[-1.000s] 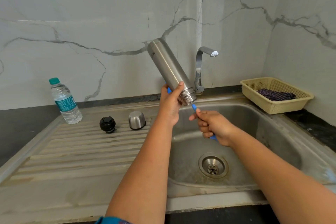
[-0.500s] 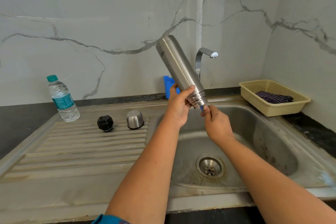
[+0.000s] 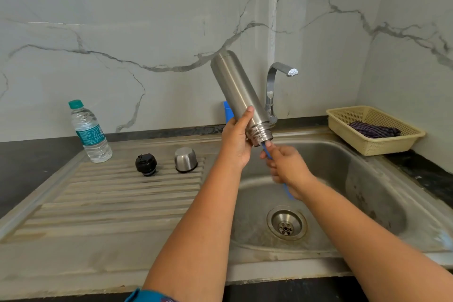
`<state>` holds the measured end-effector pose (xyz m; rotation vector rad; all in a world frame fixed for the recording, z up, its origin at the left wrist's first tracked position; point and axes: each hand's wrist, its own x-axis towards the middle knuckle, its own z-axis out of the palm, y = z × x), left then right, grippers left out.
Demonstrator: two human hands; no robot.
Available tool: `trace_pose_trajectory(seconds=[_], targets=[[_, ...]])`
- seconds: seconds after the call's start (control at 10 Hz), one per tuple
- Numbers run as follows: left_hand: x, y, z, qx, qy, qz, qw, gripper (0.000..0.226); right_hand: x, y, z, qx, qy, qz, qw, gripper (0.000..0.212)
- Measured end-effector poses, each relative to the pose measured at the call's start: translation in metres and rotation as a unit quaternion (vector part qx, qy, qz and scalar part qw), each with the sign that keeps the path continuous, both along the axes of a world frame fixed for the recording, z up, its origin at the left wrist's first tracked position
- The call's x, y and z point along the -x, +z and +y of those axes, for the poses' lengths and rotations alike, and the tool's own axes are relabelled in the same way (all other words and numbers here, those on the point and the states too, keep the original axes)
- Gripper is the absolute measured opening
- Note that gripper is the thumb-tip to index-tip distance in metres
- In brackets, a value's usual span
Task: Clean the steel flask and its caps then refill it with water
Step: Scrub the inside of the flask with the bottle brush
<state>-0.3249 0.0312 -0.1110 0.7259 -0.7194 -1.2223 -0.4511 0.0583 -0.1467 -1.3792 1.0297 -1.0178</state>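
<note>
- Head view, over a kitchen sink [image 3: 367,179]: a person's left hand [image 3: 236,141] grips a steel flask [image 3: 239,91] low on its body, fingers wrapped round the barrel just above the threaded neck, thumb lying along the near side.
- Flask held in the air above the left part of the basin, mouth down and tilted; its long axis runs from the closed base at upper left, against the marble wall, to the open mouth at lower right.
- Right hand [image 3: 288,167] sits just below and right of that mouth, fingers curled round a thin blue brush handle [image 3: 266,151]; the handle follows the flask's axis and enters the opening, its working end hidden inside.
- Handle's tail shows again below the right fist, pointing toward the drain [image 3: 286,227].
- Judged step: scrubbing the inside. Any stroke has to run along the flask's slanted axis, up-left or down-right, with the right hand the nearer one to the mouth.
- Two caps wait on the ribbed drainboard [image 3: 110,198] to the left, well apart from both hands: a black inner cap [image 3: 146,164] and a steel outer cap [image 3: 185,159], side by side.
- Plastic water bottle [image 3: 89,132] stands beyond them; the tap [image 3: 277,86] behind the flask shows no water running.
</note>
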Motion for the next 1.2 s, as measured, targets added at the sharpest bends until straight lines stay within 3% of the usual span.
trace_pose_trajectory(seconds=[0.1,0.2,0.3,0.4,0.5,0.6,0.7,0.8,0.9,1.0,1.1,1.2], targets=[[0.008,-0.008,-0.002,-0.033,0.054,-0.007,0.998,0.043,0.007,-0.003,-0.011,0.299,-0.187,0.391,0.850,0.032],[0.003,-0.011,-0.003,-0.025,0.026,0.028,0.999,0.046,0.009,0.001,-0.015,0.157,-0.095,0.228,0.956,0.033],[-0.008,-0.005,0.000,-0.005,-0.039,0.026,0.999,0.024,0.008,0.014,-0.005,-0.245,0.131,-0.225,0.934,0.030],[-0.005,-0.004,0.000,-0.007,-0.016,-0.003,1.000,0.017,0.010,0.007,-0.006,-0.138,0.084,-0.097,0.982,0.030],[0.006,-0.011,-0.002,-0.045,0.064,-0.032,0.996,0.036,0.007,-0.001,-0.010,0.197,-0.131,0.348,0.907,0.034],[0.005,-0.018,-0.004,-0.063,0.065,-0.011,0.996,0.045,0.003,-0.001,-0.011,0.089,-0.082,0.228,0.966,0.037],[-0.005,-0.017,-0.001,-0.052,-0.007,0.010,0.999,0.049,0.009,0.006,-0.004,-0.311,0.131,-0.245,0.909,0.031],[-0.006,-0.013,-0.001,-0.044,-0.032,0.008,0.998,0.047,0.011,0.007,-0.001,-0.249,0.114,-0.191,0.943,0.032],[-0.003,-0.008,-0.001,-0.076,0.007,-0.075,0.994,0.049,0.010,0.000,-0.003,0.186,-0.119,0.349,0.911,0.037],[-0.006,-0.008,-0.002,-0.097,0.033,-0.059,0.993,0.046,0.008,0.004,-0.003,0.305,-0.178,0.509,0.785,0.036],[-0.025,-0.005,-0.005,-0.078,0.073,-0.015,0.994,0.044,0.006,0.013,-0.004,0.160,-0.070,0.326,0.929,0.040],[-0.039,-0.002,-0.003,-0.056,0.075,-0.006,0.996,0.047,0.009,0.021,0.001,-0.213,0.110,-0.079,0.968,0.040]])
